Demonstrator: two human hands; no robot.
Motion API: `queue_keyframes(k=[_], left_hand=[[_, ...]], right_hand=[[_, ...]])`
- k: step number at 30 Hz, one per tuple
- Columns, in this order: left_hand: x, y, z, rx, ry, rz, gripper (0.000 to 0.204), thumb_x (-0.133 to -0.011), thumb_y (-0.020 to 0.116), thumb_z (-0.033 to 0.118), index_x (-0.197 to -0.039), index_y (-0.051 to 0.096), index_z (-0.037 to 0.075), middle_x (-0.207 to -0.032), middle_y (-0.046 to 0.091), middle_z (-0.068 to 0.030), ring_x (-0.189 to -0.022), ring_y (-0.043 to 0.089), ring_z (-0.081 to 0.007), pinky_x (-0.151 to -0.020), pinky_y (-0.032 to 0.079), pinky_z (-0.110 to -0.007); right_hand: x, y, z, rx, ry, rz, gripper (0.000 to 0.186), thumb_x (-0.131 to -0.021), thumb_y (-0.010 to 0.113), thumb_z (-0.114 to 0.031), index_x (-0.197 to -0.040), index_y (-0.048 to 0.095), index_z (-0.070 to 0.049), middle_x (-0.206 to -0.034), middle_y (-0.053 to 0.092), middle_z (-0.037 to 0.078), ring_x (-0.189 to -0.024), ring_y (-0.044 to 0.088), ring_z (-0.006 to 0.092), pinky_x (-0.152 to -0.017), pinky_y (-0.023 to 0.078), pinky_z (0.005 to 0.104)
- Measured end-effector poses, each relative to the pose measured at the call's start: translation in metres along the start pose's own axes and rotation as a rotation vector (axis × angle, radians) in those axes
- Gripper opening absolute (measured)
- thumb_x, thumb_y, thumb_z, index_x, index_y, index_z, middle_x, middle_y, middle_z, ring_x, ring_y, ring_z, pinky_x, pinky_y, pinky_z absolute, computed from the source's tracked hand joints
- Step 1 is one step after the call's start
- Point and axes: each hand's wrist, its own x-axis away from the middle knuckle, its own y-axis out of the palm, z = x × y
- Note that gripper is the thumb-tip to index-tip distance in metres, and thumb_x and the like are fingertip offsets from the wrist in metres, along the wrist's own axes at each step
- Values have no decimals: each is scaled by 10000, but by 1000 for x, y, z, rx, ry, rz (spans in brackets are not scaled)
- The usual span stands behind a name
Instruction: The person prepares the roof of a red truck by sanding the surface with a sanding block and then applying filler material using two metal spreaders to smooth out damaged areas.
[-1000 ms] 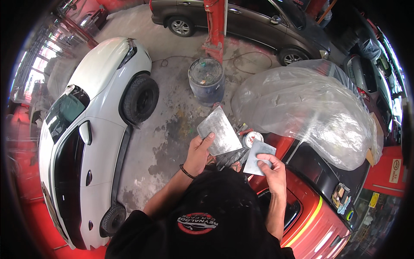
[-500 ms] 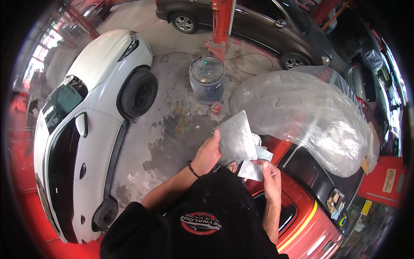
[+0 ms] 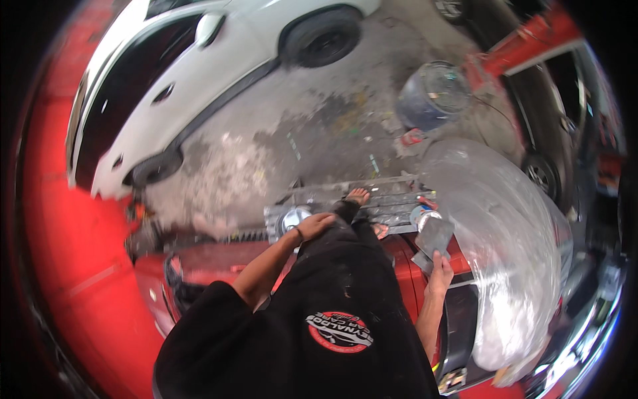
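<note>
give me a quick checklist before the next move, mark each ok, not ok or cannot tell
1. Grey plates held in the right hand: ok.
2. Both hands on the plates: not ok; the left hand is away from them, by the dark trouser leg.
3. Foot over the slatted bench: ok; one shows clearly, the other only partly.
4. Bench steady: cannot tell from this view.
5. Can open or closed: cannot tell; it is blurred and partly behind the plates.
6. Plates clear of the plastic sheet: cannot tell; they appear close together, but the gap is unclear.
</note>
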Motion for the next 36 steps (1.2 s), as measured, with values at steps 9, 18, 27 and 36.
queue_keyframes(k=[9,18,27,36], left_hand=[[180,129,-222,341,-985,45,533,-1139,448,458,-1393,708,68,-1287,759,-203,-1188,713,-345,-961,564,-483],[23,15,-9,-85,-184,292,396,-1061,685,300,-1308,752,-2,-1088,805,-126,-1066,745,-217,-968,557,-407],[-16,27,168,562,209,-148,355,-1088,705,203,-1373,706,-7,-1229,759,-20,-1122,681,-96,-1028,523,-304],[-7,18,215,490,249,-139,278,-1075,717,147,-1301,747,-12,-1175,754,11,-1083,658,-67,-988,527,-293]], right_hand=[[37,4,36,-97,357,87,360,-1034,777,-364,-1244,714,-78,-1163,737,45,-1026,707,177,-804,583,385],[23,91,-58,-105,104,-412,282,-1039,789,-224,-1213,765,-4,-1108,767,25,-999,662,75,-918,517,276],[54,113,-96,-69,5,-479,234,-1045,790,-216,-1141,817,-4,-1021,810,22,-879,694,55,-830,543,253],[58,106,-89,-97,4,-340,305,-1046,797,-281,-1159,825,1,-1049,795,24,-930,668,60,-857,532,256]])
